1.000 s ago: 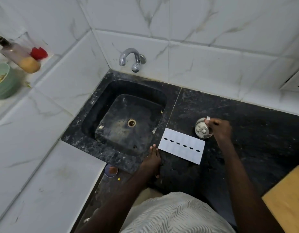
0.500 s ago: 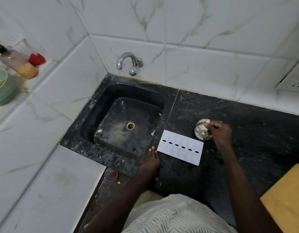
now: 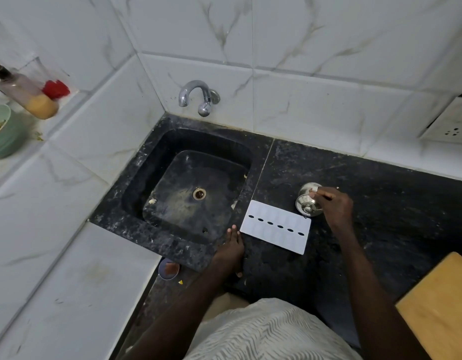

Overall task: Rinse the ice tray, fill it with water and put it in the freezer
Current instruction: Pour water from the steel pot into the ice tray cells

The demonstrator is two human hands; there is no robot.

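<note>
A white ice tray (image 3: 276,226) lies flat on the black counter (image 3: 380,203), just right of the black sink (image 3: 193,188). My left hand (image 3: 231,249) rests flat on the counter edge, fingertips just left of the tray's near-left corner, holding nothing. My right hand (image 3: 333,205) is behind the tray's right end, its fingers closed on the rim of a small steel pot (image 3: 308,201) that stands on the counter. A chrome tap (image 3: 197,96) juts from the tiled wall over the sink; no water is running.
A wooden board (image 3: 443,307) sits at the near right. On the tiled ledge at far left stand a green bowl (image 3: 2,131), a bottle (image 3: 27,94) and something red. A small cup (image 3: 168,268) lies below the sink's front edge. A wall socket (image 3: 450,126) is at the right.
The view has shifted slightly; both hands, the tray and the steel pot keep the same places relative to each other.
</note>
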